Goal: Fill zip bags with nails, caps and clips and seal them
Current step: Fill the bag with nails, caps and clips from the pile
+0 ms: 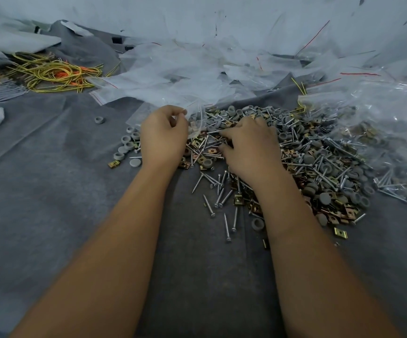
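- No text, label, brand, number or sign can be read anywhere in the view.
- The clear zip bags (173, 69) carry only plain red seal lines, no print.
- The nails, caps and clips in the pile (319, 154) show no legible markings.

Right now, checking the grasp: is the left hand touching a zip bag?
Touching. The head view shows the left hand pinching the zip bag edge between its fingertips.
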`<state>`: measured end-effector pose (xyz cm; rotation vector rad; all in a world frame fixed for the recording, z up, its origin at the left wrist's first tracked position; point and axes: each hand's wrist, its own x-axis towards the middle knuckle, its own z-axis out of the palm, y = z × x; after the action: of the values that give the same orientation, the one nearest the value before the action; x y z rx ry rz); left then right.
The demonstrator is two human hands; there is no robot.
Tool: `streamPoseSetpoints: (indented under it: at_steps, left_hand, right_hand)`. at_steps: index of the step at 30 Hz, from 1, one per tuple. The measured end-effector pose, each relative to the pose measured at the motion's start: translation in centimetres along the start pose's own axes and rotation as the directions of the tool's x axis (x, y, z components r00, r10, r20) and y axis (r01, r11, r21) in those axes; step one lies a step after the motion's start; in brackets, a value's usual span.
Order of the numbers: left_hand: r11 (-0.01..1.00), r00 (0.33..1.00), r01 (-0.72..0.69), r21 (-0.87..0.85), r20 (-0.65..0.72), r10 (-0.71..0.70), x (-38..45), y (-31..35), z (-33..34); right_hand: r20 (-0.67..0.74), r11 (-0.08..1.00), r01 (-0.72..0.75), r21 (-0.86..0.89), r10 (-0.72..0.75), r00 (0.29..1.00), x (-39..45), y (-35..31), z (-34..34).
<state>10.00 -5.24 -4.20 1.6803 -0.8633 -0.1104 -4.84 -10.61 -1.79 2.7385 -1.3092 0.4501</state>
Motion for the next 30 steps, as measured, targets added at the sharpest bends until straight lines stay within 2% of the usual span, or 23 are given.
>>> streamPoseSetpoints:
  at_steps: [3, 4, 6, 8, 10, 13, 16, 18, 20, 22, 26, 30]
  left_hand:
    - [1.0, 1.0, -0.003, -0.003, -0.004, 0.003, 0.0, -0.1, 0.0]
    - [1.0, 1.0, -0.007, 0.003, -0.007, 0.007, 0.0, -0.1, 0.0]
    - [1.0, 1.0, -0.009, 0.006, -0.013, 0.009, 0.1, 0.0, 0.0]
    - [1.0, 1.0, 0.0, -0.001, -0.013, -0.001, 0.1, 0.0, 0.0]
    - [1.0, 1.0, 0.011, -0.011, -0.008, -0.011, 0.1, 0.0, 0.0]
    - [1.0, 1.0, 0.013, -0.016, 0.003, -0.013, 0.1, -0.1, 0.0]
    - [1.0, 1.0, 0.007, -0.018, 0.011, -0.006, 0.1, 0.0, 0.0]
    - [1.0, 1.0, 0.009, -0.017, 0.011, -0.009, 0.1, 0.0, 0.0]
    - [1.0, 1.0, 0.018, -0.025, 0.011, -0.018, 0.1, 0.1, 0.0]
    - [1.0, 1.0, 0.017, -0.025, 0.01, -0.017, 0.1, 0.1, 0.0]
    - [1.0, 1.0, 0.013, -0.026, 0.009, -0.013, 0.1, 0.1, 0.0]
    - [0.999, 1.0, 0.021, -0.028, 0.01, -0.02, 0.1, 0.0, 0.0]
  right_hand:
    - [-0.113, 0.981, 0.099, 0.165, -0.081, 0.99, 0.1, -0.3, -0.5]
    - [-0.108, 0.957, 0.142, 0.254, -0.118, 0.987, 0.1, -0.7, -0.8]
    - [0.0, 0.908, 0.206, 0.365, -0.221, 0.975, 0.0, -1.4, -1.3]
    - [0.123, 0.911, 0.223, 0.348, -0.28, 0.952, -0.1, -1.5, -1.2]
    - [0.16, 0.927, 0.168, 0.336, -0.232, 0.96, 0.0, -0.9, -1.2]
    - [0.113, 0.961, 0.095, 0.26, -0.128, 0.985, 0.1, -0.1, -1.2]
    - [0.049, 0.989, 0.109, 0.099, -0.115, 0.992, 0.1, 0.0, -1.1]
    - [0.02, 0.989, 0.128, 0.079, -0.13, 0.991, 0.0, 0.0, -1.1]
    - [-0.016, 0.98, 0.15, 0.129, -0.15, 0.989, -0.1, 0.0, -1.4]
    - [0.005, 0.967, 0.169, 0.19, -0.173, 0.985, -0.2, -0.3, -1.7]
    - [0.142, 0.98, 0.132, 0.146, -0.153, 0.978, -0.2, -0.6, -1.7]
    - [0.123, 0.991, 0.081, 0.108, -0.094, 0.988, -0.2, -0.6, -1.7]
